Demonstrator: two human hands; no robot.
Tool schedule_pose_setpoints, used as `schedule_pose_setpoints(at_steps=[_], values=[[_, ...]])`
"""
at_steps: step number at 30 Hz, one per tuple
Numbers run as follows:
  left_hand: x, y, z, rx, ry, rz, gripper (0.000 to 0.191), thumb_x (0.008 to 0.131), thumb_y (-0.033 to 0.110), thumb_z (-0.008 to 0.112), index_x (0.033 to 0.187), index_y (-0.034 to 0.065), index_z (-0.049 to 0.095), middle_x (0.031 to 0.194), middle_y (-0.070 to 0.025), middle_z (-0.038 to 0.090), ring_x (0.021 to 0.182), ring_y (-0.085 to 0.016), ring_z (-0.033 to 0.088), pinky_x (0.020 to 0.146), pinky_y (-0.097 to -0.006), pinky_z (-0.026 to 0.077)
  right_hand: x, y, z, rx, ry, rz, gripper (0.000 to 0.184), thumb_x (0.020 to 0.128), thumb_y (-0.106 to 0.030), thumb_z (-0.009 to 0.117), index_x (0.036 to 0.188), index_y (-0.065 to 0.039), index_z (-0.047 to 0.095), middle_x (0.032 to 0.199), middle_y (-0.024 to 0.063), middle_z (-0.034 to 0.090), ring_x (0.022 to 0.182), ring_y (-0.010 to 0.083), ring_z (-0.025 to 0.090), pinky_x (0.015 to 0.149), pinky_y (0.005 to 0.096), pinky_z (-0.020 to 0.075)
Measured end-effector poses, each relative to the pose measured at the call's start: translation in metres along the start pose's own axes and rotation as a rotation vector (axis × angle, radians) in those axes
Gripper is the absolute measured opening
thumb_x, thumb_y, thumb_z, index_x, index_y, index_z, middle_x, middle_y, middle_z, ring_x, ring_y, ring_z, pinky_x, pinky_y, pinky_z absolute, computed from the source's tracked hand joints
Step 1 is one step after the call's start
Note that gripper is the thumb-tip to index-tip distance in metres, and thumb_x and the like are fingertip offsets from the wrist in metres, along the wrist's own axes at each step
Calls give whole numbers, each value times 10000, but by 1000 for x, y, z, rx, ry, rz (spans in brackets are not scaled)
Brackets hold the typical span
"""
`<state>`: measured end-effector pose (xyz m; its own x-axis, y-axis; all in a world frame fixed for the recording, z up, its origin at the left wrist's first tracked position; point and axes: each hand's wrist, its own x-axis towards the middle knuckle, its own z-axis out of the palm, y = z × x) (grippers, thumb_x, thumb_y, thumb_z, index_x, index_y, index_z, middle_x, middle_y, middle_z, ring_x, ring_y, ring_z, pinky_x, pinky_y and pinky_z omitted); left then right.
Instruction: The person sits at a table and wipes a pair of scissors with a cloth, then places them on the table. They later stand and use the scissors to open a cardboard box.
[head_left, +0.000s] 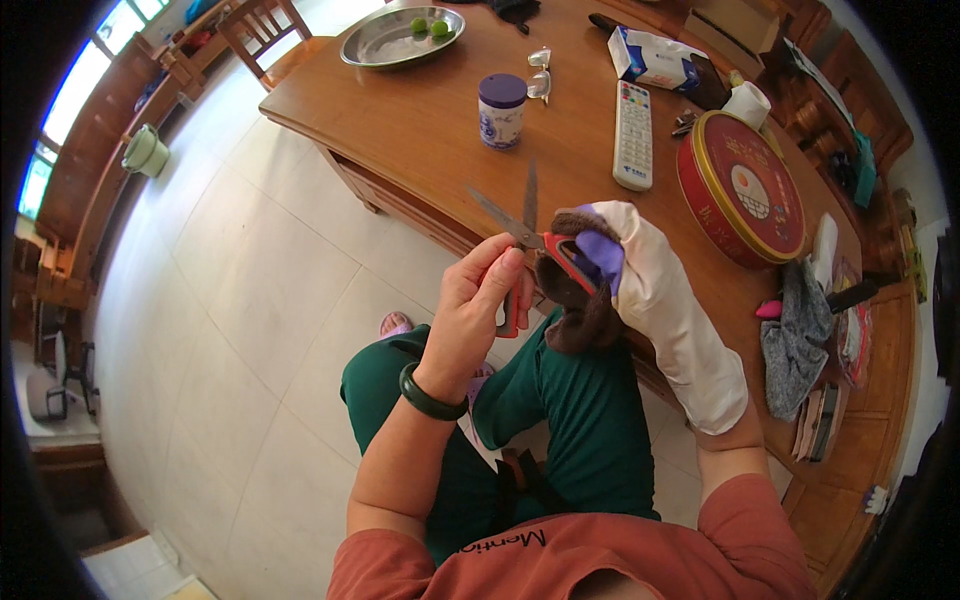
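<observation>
My left hand is bare, with a dark green bangle at the wrist, and grips one red handle of a pair of scissors. The blades are spread apart and point away from me over the table edge. A long white rubber glove with purple and brown fingers covers my right hand, which is at the other red handle. The glove's brown fingertips and a dark brown cloth-like part hang beneath that handle, above my knee. How the gloved fingers sit in the handle is partly hidden.
On the wooden table stand a purple-lidded cup, a white remote control, glasses, a red round tin, a tissue pack and a metal tray holding green fruits. A grey cloth lies at the right.
</observation>
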<state>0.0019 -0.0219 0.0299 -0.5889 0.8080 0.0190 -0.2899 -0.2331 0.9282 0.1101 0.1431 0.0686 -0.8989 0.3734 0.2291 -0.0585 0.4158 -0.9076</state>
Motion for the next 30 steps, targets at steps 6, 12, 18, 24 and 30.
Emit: schedule_pose_setpoints(at_steps=[6, 12, 18, 24, 30], values=[[3, -1, -5, -117, 53, 89, 303, 1025, 244, 461, 1142, -11, 575, 651, -28, 564, 514, -82, 509, 471, -204, 383, 3, 2, -19, 82, 266, -48, 225, 1016, -166, 459, 1131, -7, 570, 888, 47, 610, 777, 111, 593, 735, 256, 489], [3, -6, 0, 65, 30, 106, 257, 1013, 190, 491, 1134, -17, 584, 615, -18, 548, 494, -74, 494, 453, -205, 378, 7, 5, -12, -579, 204, -583, 314, 825, -78, 635, 1134, -28, 598, 1008, 145, 598, 929, 300, 584, 796, 376, 481], [-2, -6, 8, -47, 121, 165, 247, 1011, 181, 484, 1161, 0, 561, 647, -16, 553, 493, -74, 490, 436, -200, 359, 4, 9, -6, -377, -74, -299, 213, 765, -116, 642, 968, -70, 686, 840, 137, 650, 860, 336, 599, 774, 407, 479], [8, 11, -26, -187, 340, 195, 218, 1021, 243, 453, 1006, 55, 563, 659, -32, 557, 491, -85, 494, 400, -195, 357, 9, 10, -7, -282, -3, -105, 123, 843, -75, 632, 947, -22, 670, 887, 132, 664, 816, 274, 631, 755, 349, 508], [8, -9, -10, -250, 200, 59, 255, 1010, 224, 487, 1124, 10, 566, 665, -46, 575, 506, -102, 518, 443, -202, 386, 5, 3, 1, 199, 214, -14, 200, 939, -115, 611, 1117, -23, 620, 992, 60, 660, 805, 107, 599, 724, 236, 486]])
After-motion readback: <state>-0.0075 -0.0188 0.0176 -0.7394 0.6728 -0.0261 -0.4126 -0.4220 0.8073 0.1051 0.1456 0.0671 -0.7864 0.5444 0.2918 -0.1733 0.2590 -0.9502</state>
